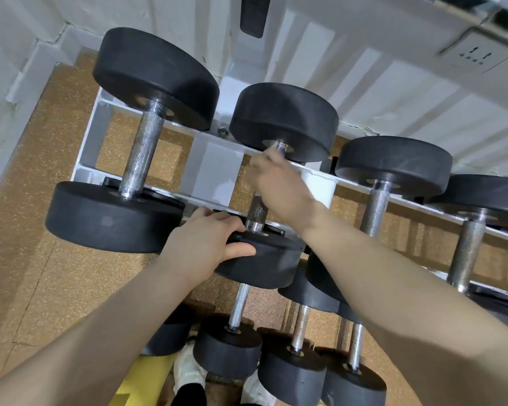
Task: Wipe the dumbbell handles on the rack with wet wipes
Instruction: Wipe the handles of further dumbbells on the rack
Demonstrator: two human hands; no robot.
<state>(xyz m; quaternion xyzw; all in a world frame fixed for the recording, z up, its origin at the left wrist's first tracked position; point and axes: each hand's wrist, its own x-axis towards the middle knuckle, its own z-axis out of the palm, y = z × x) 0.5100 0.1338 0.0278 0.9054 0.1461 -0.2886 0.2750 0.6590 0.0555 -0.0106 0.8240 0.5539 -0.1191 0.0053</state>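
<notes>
My left hand (206,244) grips the near black rubber head (261,259) of the second dumbbell on the white steel rack (211,168), steadying it. My right hand (279,183) curls round its knurled steel handle (257,208); the wipe itself is hidden beneath my fingers (264,162). Good practice: hold the head still, twist along the full knurling.

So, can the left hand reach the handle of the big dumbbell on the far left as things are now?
Probably yes. The left hand rests on the near weight of the second dumbbell, right beside the big dumbbell's handle. That handle is bare, and nothing lies between.
</notes>
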